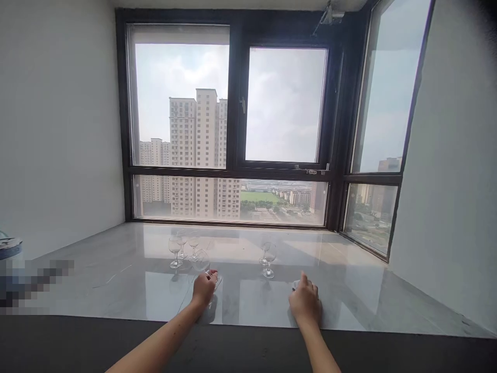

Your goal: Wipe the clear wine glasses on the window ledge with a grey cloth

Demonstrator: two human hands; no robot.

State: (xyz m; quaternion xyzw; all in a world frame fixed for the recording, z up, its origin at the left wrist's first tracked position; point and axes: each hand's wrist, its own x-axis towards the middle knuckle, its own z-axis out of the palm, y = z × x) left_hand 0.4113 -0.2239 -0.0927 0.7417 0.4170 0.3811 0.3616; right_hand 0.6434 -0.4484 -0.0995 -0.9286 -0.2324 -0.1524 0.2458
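Note:
My left hand (205, 288) is closed around the stem of a clear wine glass (202, 259), which tilts over the sill with its bowl up and to the left. Just beyond it, a small group of stemmed glasses stands upright, the nearest being a wine glass (175, 251). My right hand (306, 301) rests low over the sill with its fingers curled. A small whitish thing (295, 285) shows at its left edge, mostly hidden by the hand. Between my hands, farther back, stands another upright wine glass (268, 261), with one more close behind it.
The glossy marble windowsill (248, 300) ends in a front edge close to my forearms. Behind it rises a dark-framed window (233, 129), with walls on both sides. A white bucket-like container (11, 248) sits at the far left, partly blurred out.

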